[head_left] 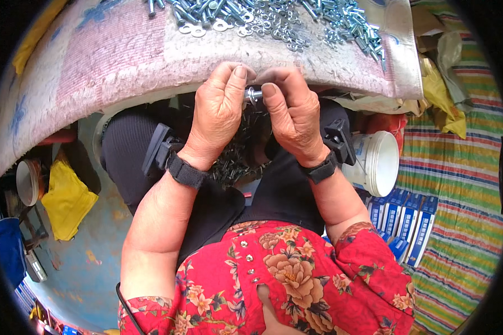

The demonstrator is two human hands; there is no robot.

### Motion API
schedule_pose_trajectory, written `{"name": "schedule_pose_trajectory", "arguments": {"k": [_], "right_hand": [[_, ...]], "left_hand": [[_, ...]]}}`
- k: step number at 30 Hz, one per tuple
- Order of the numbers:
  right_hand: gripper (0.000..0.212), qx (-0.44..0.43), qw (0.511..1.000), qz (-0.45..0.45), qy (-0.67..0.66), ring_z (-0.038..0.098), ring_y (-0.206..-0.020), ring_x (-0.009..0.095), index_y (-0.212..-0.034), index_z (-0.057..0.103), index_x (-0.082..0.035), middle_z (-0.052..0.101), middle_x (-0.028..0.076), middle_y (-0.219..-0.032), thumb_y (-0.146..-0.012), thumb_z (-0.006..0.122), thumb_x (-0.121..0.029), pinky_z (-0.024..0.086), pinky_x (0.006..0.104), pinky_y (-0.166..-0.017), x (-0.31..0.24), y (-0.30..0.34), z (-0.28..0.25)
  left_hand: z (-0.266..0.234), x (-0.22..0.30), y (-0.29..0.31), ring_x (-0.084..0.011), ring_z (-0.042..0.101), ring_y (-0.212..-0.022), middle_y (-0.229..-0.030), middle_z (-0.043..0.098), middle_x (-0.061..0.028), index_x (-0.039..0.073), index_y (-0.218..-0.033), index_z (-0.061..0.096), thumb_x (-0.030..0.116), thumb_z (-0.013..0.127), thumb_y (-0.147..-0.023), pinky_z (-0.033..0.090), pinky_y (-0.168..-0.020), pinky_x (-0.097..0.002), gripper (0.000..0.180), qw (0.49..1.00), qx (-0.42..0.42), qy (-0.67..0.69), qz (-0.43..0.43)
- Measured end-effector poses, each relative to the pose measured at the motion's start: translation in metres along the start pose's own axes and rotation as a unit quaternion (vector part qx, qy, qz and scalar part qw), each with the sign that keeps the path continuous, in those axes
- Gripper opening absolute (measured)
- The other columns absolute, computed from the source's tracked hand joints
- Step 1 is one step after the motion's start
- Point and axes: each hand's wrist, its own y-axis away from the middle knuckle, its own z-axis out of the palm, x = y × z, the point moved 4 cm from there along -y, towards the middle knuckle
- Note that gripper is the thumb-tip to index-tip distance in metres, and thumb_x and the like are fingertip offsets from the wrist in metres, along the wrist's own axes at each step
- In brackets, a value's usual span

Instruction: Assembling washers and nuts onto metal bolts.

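Observation:
My left hand (pixel 221 111) and my right hand (pixel 294 111) meet just past the near edge of a cloth-covered table (pixel 112 61). Between their fingertips lies a shiny metal bolt (pixel 255 94) with a washer on it, roughly level. Both hands are closed on it, thumbs on top, one at each end; the fingers hide the ends. Beyond the hands, loose bolts (pixel 355 25), flat washers (pixel 220 25) and small nuts or rings (pixel 271 23) are heaped on the cloth. Below the hands, many dark metal pieces (pixel 224 167) lie between my knees.
A white bucket (pixel 383 163) stands right of my right wrist, with blue-and-white boxes (pixel 421 229) below it on a striped mat (pixel 458 195). Yellow plastic or cloth (pixel 67 198) lies on the left, near another bucket (pixel 27 182). More yellow material (pixel 442 100) hangs at the table's right corner.

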Motion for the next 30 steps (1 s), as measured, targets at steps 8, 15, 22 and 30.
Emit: {"name": "schedule_pose_trajectory", "arguments": {"k": [8, 15, 22, 30], "right_hand": [[0.019, -0.083, 0.991, -0.096, 0.047, 0.060, -0.071, 0.030, -0.096, 0.050, -0.002, 0.058, 0.015, -0.080, -0.079, 0.057, -0.003, 0.047, 0.0332, -0.060, -0.004, -0.005, -0.012], [0.025, -0.149, 0.965, -0.194, 0.094, 0.058, -0.076, 0.033, -0.098, 0.048, -0.001, 0.056, 0.016, -0.087, -0.076, 0.059, -0.003, 0.047, 0.0357, -0.063, -0.003, -0.006, -0.018], [0.016, -0.053, 0.986, -0.106, 0.120, 0.054, -0.053, 0.031, -0.078, 0.052, -0.003, 0.054, 0.012, -0.062, -0.079, 0.063, -0.016, 0.043, 0.0323, -0.047, 0.002, 0.002, -0.011], [0.044, 0.271, 0.929, 0.029, -0.251, 0.046, -0.058, 0.009, -0.070, 0.050, -0.005, 0.052, 0.002, -0.063, -0.094, 0.035, -0.037, 0.037, 0.0253, -0.057, 0.025, -0.017, -0.028]], "left_hand": [[0.000, -0.004, 0.000, -0.0029, 0.040, -0.053, -0.064, 0.051, 0.0020, 0.004, -0.087, 0.057, 0.023, 0.046, -0.091, 0.034, -0.046, -0.0191, 0.023, 0.993, -0.039, 0.074, -0.082], [0.005, -0.008, 0.003, -0.0020, 0.034, -0.046, -0.057, 0.040, 0.0065, 0.009, -0.088, 0.056, 0.029, 0.044, -0.091, 0.026, -0.040, -0.0175, 0.023, 0.943, -0.137, 0.188, -0.237], [0.008, -0.010, 0.006, -0.0013, 0.037, -0.050, -0.060, 0.045, 0.0044, 0.007, -0.087, 0.056, 0.025, 0.045, -0.092, 0.028, -0.041, -0.0177, 0.021, 0.978, -0.092, 0.134, -0.130], [0.017, 0.007, 0.010, -0.0044, 0.041, -0.050, -0.060, 0.046, 0.0033, 0.006, -0.088, 0.055, 0.019, 0.045, -0.092, 0.031, -0.044, -0.0195, 0.017, 0.983, -0.102, 0.142, -0.050]]}}
